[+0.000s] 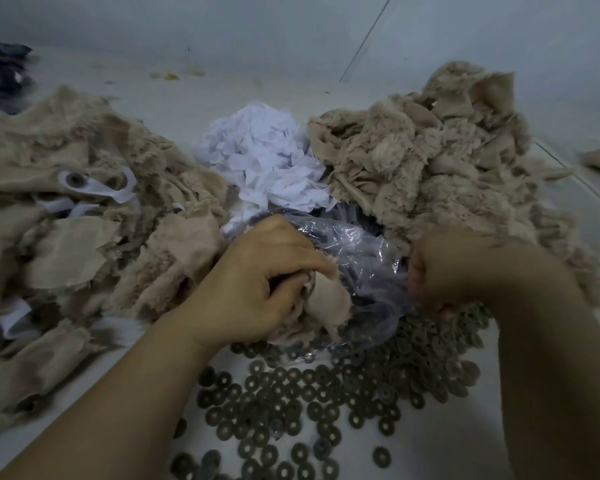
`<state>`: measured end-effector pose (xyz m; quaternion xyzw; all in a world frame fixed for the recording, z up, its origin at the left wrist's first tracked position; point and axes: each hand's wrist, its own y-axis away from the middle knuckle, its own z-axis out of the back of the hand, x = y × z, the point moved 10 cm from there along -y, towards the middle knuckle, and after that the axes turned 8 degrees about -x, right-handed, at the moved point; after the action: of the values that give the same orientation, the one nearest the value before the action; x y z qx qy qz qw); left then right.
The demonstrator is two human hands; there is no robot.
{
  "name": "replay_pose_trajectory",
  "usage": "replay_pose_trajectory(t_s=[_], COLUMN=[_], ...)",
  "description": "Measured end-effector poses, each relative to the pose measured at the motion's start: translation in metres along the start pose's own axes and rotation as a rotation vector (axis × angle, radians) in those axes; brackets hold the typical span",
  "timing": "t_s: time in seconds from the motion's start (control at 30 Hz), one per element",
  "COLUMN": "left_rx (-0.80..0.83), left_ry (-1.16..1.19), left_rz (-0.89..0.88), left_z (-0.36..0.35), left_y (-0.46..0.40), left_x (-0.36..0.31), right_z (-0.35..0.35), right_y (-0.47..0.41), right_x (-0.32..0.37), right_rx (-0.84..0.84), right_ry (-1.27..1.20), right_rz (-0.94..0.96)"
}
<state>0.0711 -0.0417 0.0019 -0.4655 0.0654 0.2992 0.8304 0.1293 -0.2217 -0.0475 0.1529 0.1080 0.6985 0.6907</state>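
Note:
My left hand [253,278] grips a small beige plush fabric piece [326,306], fingers curled round it, just in front of a clear plastic bag [357,258] with dark parts inside. My right hand [440,271] is curled into a fist at the bag's right edge, above several grey-green washers [326,393] scattered on the white surface. What its fingertips pinch is hidden.
A heap of beige plush pieces [66,209] lies at the left, some with white patches and an eye. A second beige heap [447,161] lies at the right. White fabric scraps [264,154] are piled between them. Dark fabric [0,74] sits far left.

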Motion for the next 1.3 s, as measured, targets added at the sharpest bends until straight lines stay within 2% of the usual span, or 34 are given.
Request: replay_pose_trajectory(t_s=[0.07,0.2,0.57,0.7,0.8,0.93,1.0,1.1,1.17,1.23,1.3], left_rx=[0.004,-0.009,-0.045,-0.037,-0.033,-0.037,-0.044,-0.053,-0.062,-0.074,-0.089], left_ry=[0.002,0.004,0.016,-0.001,-0.008,-0.009,-0.003,0.002,0.002,-0.008,-0.023], left_rz=[0.010,0.025,0.004,0.015,0.025,0.028,0.026,0.013,0.003,-0.009,-0.019], left_z=[-0.002,-0.003,-0.002,-0.002,-0.002,0.000,0.000,0.000,0.000,0.000,0.000], left_y=[0.001,0.002,0.002,0.002,0.003,0.003,0.003,0.004,0.004,0.003,0.002], left_x=[0.001,0.004,0.003,0.005,0.006,0.008,0.008,0.008,0.007,0.006,0.005], right_z=[-0.015,-0.027,-0.006,0.010,0.010,-0.004,-0.001,0.019,0.051,0.085,0.094], right_y=[-0.006,-0.011,-0.022,-0.016,-0.012,-0.005,-0.004,-0.006,-0.005,0.012,0.032], right_x=[-0.003,0.007,0.005,0.002,0.006,0.014,0.013,-0.005,-0.004,0.013,0.040], right_rx=[0.064,0.090,-0.133,-0.166,-0.093,0.073,0.071,-0.047,-0.322,-0.687,-0.809], right_ry=[0.002,0.007,0.241,0.276,0.313,0.557,0.521,0.327,0.210,-0.052,-0.375], right_rz=[0.012,0.038,0.079,0.090,0.108,0.167,0.167,0.023,0.019,0.167,0.345])
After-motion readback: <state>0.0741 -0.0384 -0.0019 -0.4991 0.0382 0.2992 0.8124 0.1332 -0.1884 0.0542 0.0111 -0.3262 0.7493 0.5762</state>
